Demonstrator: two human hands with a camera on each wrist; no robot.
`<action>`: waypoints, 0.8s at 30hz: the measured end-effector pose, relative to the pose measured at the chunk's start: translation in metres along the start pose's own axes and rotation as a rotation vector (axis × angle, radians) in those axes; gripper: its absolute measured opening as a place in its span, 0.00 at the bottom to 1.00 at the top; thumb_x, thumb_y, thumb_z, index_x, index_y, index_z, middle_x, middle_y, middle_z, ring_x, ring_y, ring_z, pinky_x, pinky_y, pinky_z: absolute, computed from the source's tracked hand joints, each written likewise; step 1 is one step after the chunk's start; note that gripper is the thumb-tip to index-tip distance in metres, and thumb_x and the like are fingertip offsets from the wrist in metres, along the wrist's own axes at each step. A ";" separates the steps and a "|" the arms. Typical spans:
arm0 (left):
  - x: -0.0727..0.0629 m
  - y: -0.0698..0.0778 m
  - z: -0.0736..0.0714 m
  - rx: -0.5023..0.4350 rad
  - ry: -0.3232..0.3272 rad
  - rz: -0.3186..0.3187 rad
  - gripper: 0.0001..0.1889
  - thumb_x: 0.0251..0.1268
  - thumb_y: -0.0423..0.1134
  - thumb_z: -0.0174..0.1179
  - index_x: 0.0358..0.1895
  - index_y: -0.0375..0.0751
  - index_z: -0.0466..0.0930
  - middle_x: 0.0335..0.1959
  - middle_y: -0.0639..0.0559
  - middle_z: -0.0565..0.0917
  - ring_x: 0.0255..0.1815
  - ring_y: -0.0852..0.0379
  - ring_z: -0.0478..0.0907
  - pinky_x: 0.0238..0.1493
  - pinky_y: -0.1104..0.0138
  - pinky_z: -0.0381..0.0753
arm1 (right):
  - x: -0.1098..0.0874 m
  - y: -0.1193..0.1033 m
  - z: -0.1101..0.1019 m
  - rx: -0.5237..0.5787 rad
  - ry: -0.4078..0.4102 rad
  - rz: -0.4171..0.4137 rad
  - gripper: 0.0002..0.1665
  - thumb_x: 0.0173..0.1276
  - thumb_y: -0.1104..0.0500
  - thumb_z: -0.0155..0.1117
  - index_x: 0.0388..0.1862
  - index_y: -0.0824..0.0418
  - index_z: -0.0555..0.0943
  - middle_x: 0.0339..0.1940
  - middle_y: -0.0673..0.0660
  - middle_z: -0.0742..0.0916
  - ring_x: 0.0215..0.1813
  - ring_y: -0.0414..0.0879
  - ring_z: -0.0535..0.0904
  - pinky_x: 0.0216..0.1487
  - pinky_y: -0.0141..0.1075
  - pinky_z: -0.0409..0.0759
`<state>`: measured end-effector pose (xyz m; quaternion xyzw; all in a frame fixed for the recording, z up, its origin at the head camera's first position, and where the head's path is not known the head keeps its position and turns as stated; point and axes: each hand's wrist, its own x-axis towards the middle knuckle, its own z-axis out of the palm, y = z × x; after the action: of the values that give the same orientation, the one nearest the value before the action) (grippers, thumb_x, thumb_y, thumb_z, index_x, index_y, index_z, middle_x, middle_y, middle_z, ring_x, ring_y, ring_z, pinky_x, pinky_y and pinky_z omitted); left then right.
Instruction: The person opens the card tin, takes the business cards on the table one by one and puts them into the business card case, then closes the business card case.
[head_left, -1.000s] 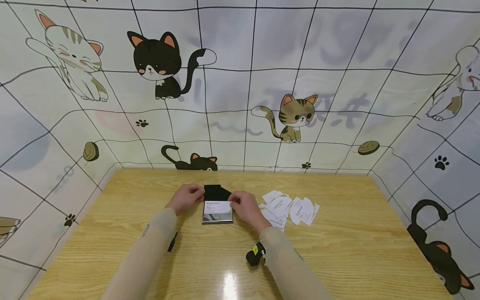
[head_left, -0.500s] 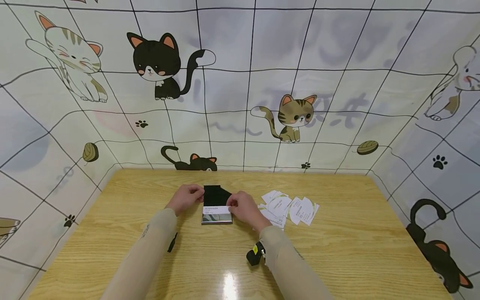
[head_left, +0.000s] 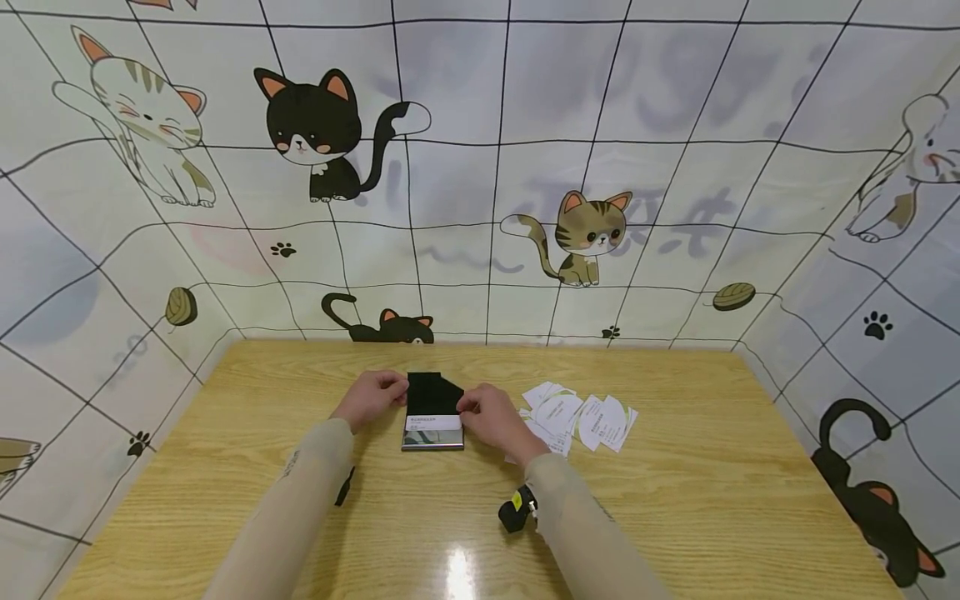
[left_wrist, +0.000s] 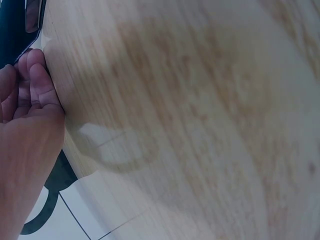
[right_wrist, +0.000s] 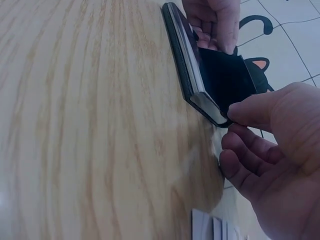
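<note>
Card case point(head_left: 425, 402) lies on the wooden table point(head_left: 697, 508) between your two hands, its black flap point(right_wrist: 227, 75) spread toward the wall. Inside the case is a white card point(head_left: 432, 422), just above a silvery panel point(head_left: 432, 439); small print is on this card, but I cannot read it. Your left hand point(head_left: 370, 397) pinches the flap's left edge, and your right hand point(head_left: 492, 417) pinches its right edge. Beside your right hand, loose cards point(head_left: 558, 414) overlap, with print too small for reading.
</note>
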<state>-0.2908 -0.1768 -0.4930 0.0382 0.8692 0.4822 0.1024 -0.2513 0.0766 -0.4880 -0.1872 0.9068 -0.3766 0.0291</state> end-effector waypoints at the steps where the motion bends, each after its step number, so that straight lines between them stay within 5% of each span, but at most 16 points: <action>1: 0.000 0.000 0.000 -0.001 -0.001 -0.002 0.11 0.81 0.36 0.55 0.46 0.33 0.86 0.32 0.49 0.86 0.37 0.56 0.81 0.53 0.59 0.78 | -0.001 0.001 -0.001 0.004 0.005 0.001 0.06 0.66 0.67 0.66 0.39 0.62 0.89 0.39 0.56 0.84 0.40 0.46 0.80 0.43 0.38 0.79; 24: -0.001 0.001 0.000 -0.007 -0.003 -0.021 0.12 0.81 0.37 0.55 0.48 0.33 0.86 0.34 0.48 0.87 0.37 0.57 0.83 0.54 0.58 0.80 | -0.023 0.042 -0.065 0.064 0.079 0.208 0.14 0.73 0.63 0.66 0.55 0.66 0.84 0.49 0.59 0.86 0.49 0.52 0.81 0.46 0.46 0.81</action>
<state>-0.2898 -0.1767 -0.4917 0.0295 0.8678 0.4841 0.1085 -0.2561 0.1553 -0.4728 -0.0761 0.9092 -0.4075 0.0383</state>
